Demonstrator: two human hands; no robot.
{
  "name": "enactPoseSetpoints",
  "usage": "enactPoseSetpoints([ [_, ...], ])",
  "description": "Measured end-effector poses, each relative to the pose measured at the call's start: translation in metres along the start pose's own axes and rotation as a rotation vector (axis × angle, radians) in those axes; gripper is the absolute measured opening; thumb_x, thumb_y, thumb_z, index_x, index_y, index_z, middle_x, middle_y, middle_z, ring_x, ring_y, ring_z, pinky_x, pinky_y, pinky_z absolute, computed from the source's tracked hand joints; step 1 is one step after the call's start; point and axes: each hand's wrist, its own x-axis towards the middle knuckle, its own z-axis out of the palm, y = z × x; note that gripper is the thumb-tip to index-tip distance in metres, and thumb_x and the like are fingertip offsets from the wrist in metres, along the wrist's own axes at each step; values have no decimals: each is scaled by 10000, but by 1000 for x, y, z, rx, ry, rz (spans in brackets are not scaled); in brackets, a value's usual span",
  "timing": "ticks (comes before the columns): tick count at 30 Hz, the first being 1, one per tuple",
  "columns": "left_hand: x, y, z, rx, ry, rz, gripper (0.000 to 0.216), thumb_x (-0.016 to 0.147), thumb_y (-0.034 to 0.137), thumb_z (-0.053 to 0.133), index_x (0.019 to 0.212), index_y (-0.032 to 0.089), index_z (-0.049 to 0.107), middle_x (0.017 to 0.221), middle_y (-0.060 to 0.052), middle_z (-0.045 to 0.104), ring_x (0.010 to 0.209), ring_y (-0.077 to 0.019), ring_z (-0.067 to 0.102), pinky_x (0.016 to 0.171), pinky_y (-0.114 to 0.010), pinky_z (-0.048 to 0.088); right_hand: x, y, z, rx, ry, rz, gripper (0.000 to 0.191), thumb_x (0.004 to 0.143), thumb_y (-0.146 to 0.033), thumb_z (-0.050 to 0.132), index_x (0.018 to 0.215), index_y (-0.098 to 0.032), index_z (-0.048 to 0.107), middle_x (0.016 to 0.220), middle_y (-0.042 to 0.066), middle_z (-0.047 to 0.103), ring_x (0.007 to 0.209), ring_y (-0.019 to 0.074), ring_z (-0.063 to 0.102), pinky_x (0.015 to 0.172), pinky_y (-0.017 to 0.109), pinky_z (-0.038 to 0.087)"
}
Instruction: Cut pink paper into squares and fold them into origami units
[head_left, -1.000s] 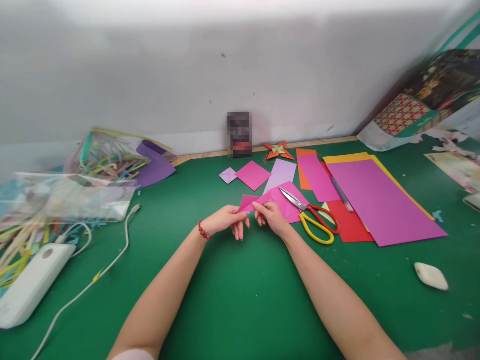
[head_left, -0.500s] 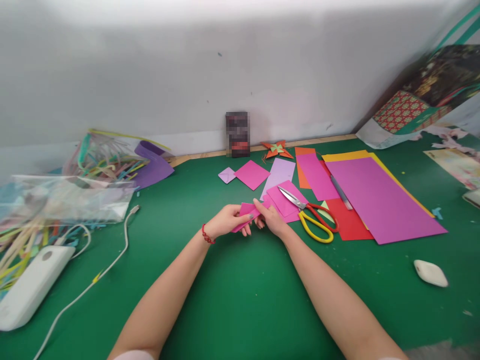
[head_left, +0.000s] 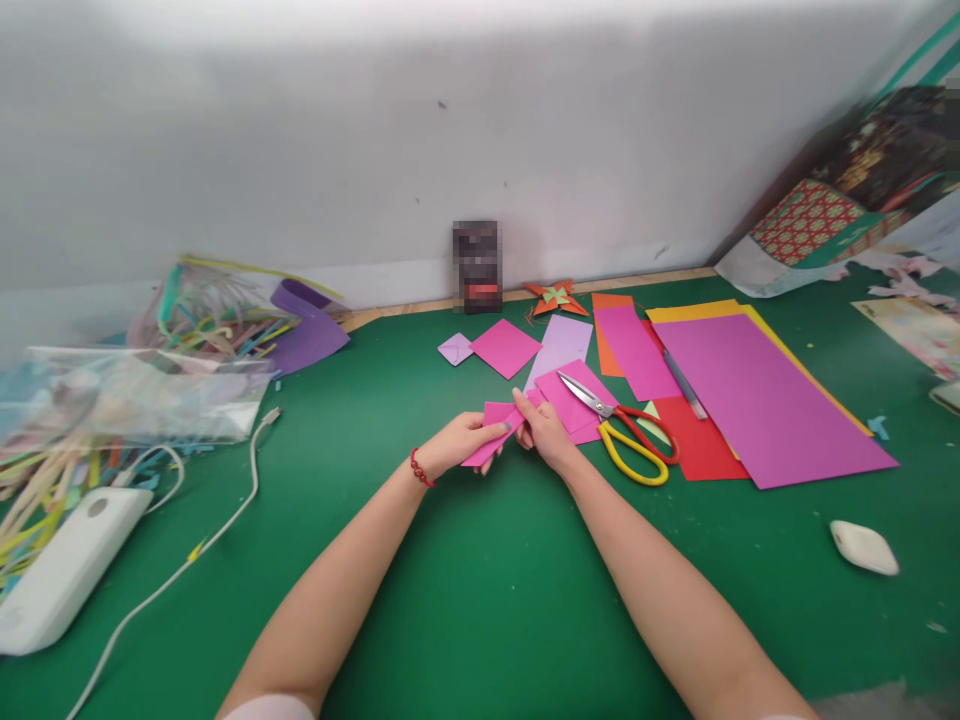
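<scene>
1. I'm pinching the pink paper (head_left: 498, 413) with my left hand (head_left: 463, 440), thumb on top.
2. My right hand (head_left: 547, 434) is clamping its other end.
3. Paper's sitting left of the scissors (head_left: 604, 411).

There are two grips (head_left: 459, 440) (head_left: 547, 434), one pair of scissors (head_left: 636, 456), one pen (head_left: 682, 383), one bracelet (head_left: 421, 469), one power bank (head_left: 71, 580).

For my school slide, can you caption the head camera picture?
Left hand and right hand hold pink paper; scissors lie nearby.
</scene>
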Motion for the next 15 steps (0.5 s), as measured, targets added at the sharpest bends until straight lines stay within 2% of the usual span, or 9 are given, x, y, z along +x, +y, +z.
enactPoseSetpoints([
  [3,-4,2,-7,-51,-179,-4,454,776,541,480,836,103,583,611,-70,663,432,-111,564,476,-221,417,1,0,1,-33,110,-23,630,745,-636,434,291,-200,418,251,-25,364,276,72,366,394,231,343],
  [5,-7,4,-15,-80,-208,9,528,772,580,451,950,99,577,727,-108,690,496,-123,603,510,-223,434,3,1,0,-9,218,-38,631,745,-638,432,290,-200,416,260,-19,376,286,73,376,396,231,348],
  [8,-5,4,-20,-177,-100,70,587,780,622,379,976,100,565,834,-135,688,552,-127,612,506,-220,430,9,5,-4,132,379,-58,620,737,-645,441,304,-201,417,256,-25,359,284,75,367,361,228,320],
  [10,0,-1,-14,-226,4,135,581,765,620,411,1010,112,547,950,-150,666,659,-153,629,529,-231,444,12,7,-6,240,399,-82,577,719,-631,486,347,-191,467,263,-34,370,277,72,354,333,223,290],
  [11,4,-4,-9,-224,51,170,572,746,609,459,1025,117,544,1016,-157,645,751,-179,632,564,-246,461,13,7,-7,279,382,-98,540,709,-612,520,383,-182,508,274,-37,390,278,70,358,327,218,287],
  [13,11,-11,3,-229,235,335,563,702,577,551,1057,140,550,1159,-139,581,1025,-229,554,741,-285,474,11,7,-5,321,314,-120,451,683,-561,590,464,-167,581,305,-38,446,289,70,389,328,208,305],
  [15,16,-17,15,-222,336,413,570,695,594,541,1038,141,583,1177,-116,575,1115,-257,494,879,-332,425,8,5,-2,320,199,-126,382,662,-511,638,517,-159,618,346,-30,507,312,78,444,349,203,355],
])
